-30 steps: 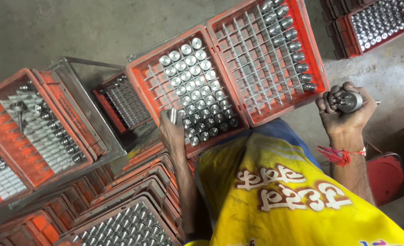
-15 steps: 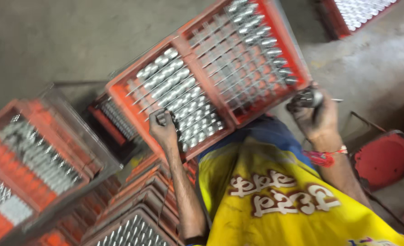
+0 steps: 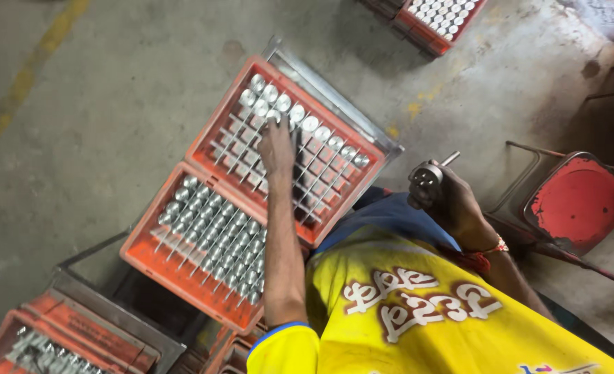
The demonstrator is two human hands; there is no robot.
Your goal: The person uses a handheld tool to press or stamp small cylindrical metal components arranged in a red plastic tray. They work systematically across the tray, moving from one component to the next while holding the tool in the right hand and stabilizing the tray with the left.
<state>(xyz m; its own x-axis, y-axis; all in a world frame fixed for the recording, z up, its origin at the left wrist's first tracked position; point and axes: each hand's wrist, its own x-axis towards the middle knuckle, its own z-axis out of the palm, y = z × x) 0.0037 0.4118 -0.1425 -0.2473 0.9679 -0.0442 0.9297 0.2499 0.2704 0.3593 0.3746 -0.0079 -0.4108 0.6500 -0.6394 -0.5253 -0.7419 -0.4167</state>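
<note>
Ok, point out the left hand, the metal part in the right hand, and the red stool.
left hand [image 3: 277, 147], head view, back of the hand over the orange crate.
metal part [image 3: 426, 175], head view, its round grey end face.
red stool [image 3: 575, 202], head view, middle of the worn seat.

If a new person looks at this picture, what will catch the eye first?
Probably the two orange crates of shiny metal cylinders on the grey floor, mid-frame. The left hand reaches into the farther crate, while the right hand holds a metal part beside it. A red stool stands at right.
</note>
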